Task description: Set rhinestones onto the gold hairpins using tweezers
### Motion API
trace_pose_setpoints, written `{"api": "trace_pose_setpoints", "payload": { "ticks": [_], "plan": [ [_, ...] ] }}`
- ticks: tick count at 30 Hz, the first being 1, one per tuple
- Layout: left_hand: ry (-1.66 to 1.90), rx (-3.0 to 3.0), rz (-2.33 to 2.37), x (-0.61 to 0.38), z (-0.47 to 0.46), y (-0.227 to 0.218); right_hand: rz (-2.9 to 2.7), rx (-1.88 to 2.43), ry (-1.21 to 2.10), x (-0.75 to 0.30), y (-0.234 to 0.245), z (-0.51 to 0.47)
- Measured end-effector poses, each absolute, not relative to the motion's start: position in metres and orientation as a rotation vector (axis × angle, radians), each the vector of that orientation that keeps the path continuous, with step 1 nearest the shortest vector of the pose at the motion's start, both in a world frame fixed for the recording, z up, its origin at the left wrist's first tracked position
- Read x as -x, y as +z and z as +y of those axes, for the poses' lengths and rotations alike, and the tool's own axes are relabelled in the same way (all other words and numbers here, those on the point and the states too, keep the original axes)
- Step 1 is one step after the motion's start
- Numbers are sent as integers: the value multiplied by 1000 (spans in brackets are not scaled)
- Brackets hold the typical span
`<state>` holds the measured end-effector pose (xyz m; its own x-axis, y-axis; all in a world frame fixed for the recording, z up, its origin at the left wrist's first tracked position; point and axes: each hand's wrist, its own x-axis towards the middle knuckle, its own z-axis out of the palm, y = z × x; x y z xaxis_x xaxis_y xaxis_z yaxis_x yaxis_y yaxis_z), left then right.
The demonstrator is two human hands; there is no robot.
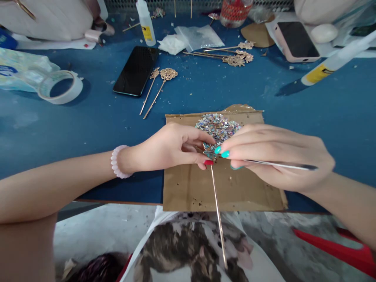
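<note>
My left hand (179, 147) is closed, thumb and fingers pinching a gold hair stick (217, 211) near its ornamented head. Its long shaft points down toward my lap. Fingers of both hands partly cover the head. From the other side my right hand (282, 156) comes in, its fingers closed round a slim metal tool (279, 163) with a dark rear end. The tool's tip is at the hair stick's head, too small to make out clearly. Just behind lies a heap of multicoloured small stones (217, 127) on a piece of cardboard (188, 192).
Farther back on the blue table (96, 121) lie a black phone (136, 70), two gold hair sticks (155, 92) and several more (232, 56). A tape roll (60, 87) sits left. One glue bottle (146, 23) stands behind; another glue bottle (326, 70) slants in at right.
</note>
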<state>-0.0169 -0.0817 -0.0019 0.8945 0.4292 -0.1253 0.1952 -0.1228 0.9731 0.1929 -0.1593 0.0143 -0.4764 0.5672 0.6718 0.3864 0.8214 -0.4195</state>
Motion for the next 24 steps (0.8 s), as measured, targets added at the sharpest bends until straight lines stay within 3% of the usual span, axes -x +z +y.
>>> {"api": "trace_pose_setpoints", "payload": {
  "ticks": [24],
  "plan": [
    [227, -1886, 447, 18, -77, -1, -2187, 690, 233, -193, 16, -159]
  ]
}}
